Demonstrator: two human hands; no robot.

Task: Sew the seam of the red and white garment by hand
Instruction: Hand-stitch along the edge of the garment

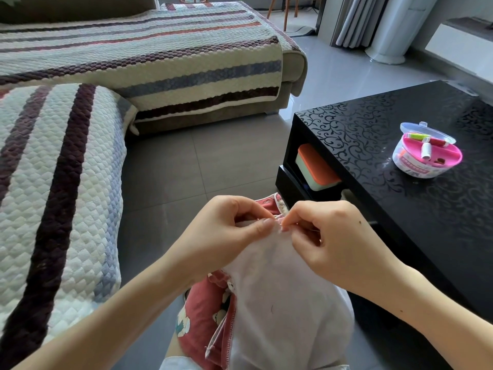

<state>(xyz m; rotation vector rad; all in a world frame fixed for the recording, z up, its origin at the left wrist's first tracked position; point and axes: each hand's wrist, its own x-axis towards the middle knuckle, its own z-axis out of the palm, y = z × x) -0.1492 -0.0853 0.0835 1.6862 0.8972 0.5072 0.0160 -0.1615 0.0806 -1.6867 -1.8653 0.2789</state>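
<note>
Hands first. Found left hand [229,231] closed, thumb and forefinger pinching the upper edge of the red and white garment [280,289], other fingers curled behind the cloth. Found right hand [330,236] likewise pinched at that same edge, fingertips almost touching those of the left. Suspected a needle in the right-hand pinch; too fine to confirm. Could not make out any thread.

Located garment in the lap, directly under and between both hands, white lining uppermost. Noted red printed side [200,311] showing at lower left and again just beyond the fingertips. Traced the garment's length from the pinch point down toward the body; judged the held stretch of edge to run crosswise, from left fingertips to right. Judged neither hand nearer to the work, both being on it: left as holder, right as stitching hand. Judged the next stitch to call for a draw by the right hand out toward the table side, with the left holding the edge taut.

Noted black table [400,209] to the right. Recorded round sewing box [426,166], lid open, spools visible, standing well in from the table's left edge and well apart from the hands. Recorded orange-lidded box [317,169] on the shelf below that left edge. Noted striped quilted sofa cover [58,182] to the left.
</note>
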